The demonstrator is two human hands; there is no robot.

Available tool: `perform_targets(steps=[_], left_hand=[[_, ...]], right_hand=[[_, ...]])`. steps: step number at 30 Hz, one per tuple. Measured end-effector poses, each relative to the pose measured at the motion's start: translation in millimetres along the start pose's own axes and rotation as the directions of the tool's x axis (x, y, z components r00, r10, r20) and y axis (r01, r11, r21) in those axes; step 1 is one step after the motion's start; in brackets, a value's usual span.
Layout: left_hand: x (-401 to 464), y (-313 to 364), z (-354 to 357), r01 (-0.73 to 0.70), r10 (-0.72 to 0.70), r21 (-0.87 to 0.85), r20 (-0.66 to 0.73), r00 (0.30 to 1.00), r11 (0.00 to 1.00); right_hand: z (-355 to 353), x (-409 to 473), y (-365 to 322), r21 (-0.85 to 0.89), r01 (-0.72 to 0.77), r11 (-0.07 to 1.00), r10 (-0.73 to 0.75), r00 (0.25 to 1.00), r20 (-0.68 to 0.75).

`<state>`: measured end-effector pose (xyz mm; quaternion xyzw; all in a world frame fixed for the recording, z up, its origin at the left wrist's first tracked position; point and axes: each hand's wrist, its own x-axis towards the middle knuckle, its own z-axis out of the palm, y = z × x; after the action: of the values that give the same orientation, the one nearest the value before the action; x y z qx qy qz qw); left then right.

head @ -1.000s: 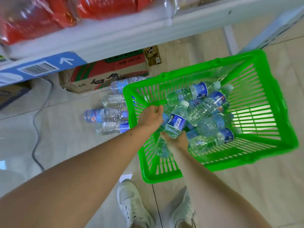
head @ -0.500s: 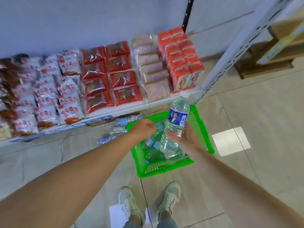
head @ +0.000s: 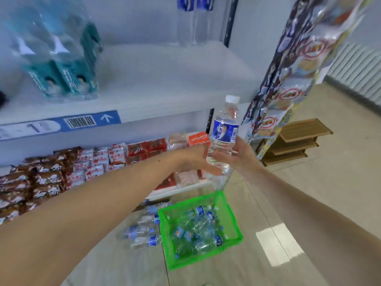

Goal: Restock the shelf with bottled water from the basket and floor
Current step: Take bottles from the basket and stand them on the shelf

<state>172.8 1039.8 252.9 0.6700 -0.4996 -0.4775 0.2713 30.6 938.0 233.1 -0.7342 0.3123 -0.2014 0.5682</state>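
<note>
Two hands meet on one clear plastic water bottle with a white cap and blue label (head: 224, 133), held upright in front of the white upper shelf (head: 165, 83), just below its front edge and near its right end. The right hand (head: 240, 156) wraps the lower body from the right; the left hand (head: 198, 159) cups the base from the left, fingers partly curled.

Both grips sit low on the bottle, so I judge it could tip at the top as it goes over the shelf's front edge, or clip that edge and slip. Thin plastic may also flex under a squeeze.

Cap on and full of clear water, the bottle looks intact. Many more like it lie jumbled in the green plastic slatted basket (head: 231, 209) on the tiled floor, with several loose ones (head: 144, 234) just beside its left wall. At the shelf's back right corner stand two tall clear bottles (head: 193, 21); teal-labelled packs (head: 61, 58) fill its left end.
</note>
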Motion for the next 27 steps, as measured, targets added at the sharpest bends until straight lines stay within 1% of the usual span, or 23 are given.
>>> perform_targets(steps=[3,7,10,14,19,22,25,27], left_hand=[[-17.6,40.5,-26.0,-0.08,0.087,0.059,-0.113,0.99,0.995],[-33.3,77.2,-63.8,-0.147,0.184,0.153,-0.271,0.945,0.977],[-36.5,94.5,-95.5,-0.13,0.204,0.217,-0.368,0.907,0.968],[-25.8,105.3,-133.2,-0.108,0.231,0.273,-0.472,0.851,0.956],[11.4,103.5,-172.6,-0.063,0.191,0.232,-0.581,0.791,0.971],[40.0,96.2,-193.1,-0.079,0.17,0.171,-0.63,0.758,0.982],[69.5,87.9,-209.1,-0.076,0.124,0.101,-0.666,0.736,0.992],[87.6,81.1,-215.4,-0.066,0.082,0.049,-0.672,0.736,0.997]], right_hand=[[-8.2,4.3,-52.2,-0.014,0.072,0.997,-0.072,0.997,-0.014],[-14.7,17.9,-113.9,-0.009,0.174,0.985,-0.174,0.984,-0.026],[-15.5,35.3,-150.8,-0.033,0.239,0.97,-0.24,0.971,-0.014],[-16.6,73.5,-179.2,-0.036,0.269,0.963,-0.268,0.963,0.022],[-17.3,134.6,-199.2,-0.046,0.293,0.955,-0.292,0.956,0.012],[-16.0,177.2,-198.9,-0.083,0.302,0.95,-0.302,0.953,0.022],[-17.6,218.0,-195.4,-0.102,0.299,0.949,-0.298,0.954,0.028],[-20.8,243.0,-191.8,-0.117,0.292,0.949,-0.29,0.956,0.035]])
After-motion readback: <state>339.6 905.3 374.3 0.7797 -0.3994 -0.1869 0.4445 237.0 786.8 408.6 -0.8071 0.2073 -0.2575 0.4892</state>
